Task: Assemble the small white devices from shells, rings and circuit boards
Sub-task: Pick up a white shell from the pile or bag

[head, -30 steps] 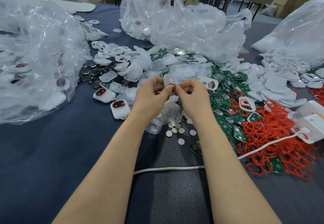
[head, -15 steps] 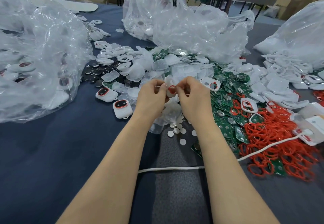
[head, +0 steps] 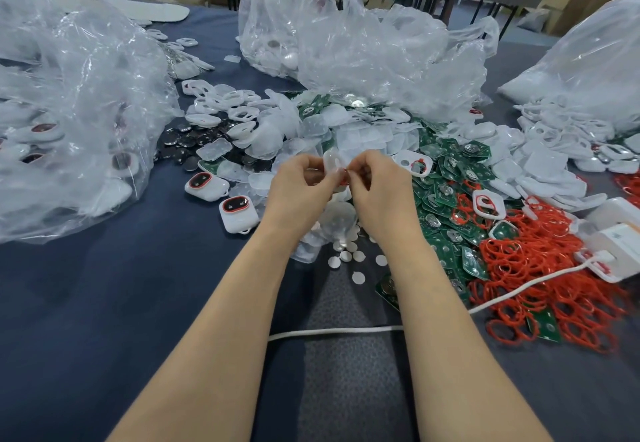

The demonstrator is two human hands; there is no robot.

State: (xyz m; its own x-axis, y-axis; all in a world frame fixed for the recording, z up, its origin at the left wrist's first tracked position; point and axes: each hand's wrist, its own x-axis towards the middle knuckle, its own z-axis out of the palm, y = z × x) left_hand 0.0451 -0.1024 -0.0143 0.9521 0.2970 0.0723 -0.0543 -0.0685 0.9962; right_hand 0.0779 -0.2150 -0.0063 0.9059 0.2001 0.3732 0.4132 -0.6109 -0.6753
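Navy cloth table (head: pixel 104 303); both hands (head: pixel 304 187) pinch glossy shell (head: pixel 333 161) (rounded).

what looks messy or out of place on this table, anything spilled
Nothing looks damaged. Small white discs lie scattered loose on the cloth beyond the wrists, and the red rings and green circuit boards overlap in one mixed pile. A white cord runs under both forearms.

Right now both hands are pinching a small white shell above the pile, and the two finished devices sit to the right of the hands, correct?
Not quite. The head view shows the two finished devices lying left of the hands, on the blue cloth. The rest holds: left hand and right hand pinch a small white shell above the pile.
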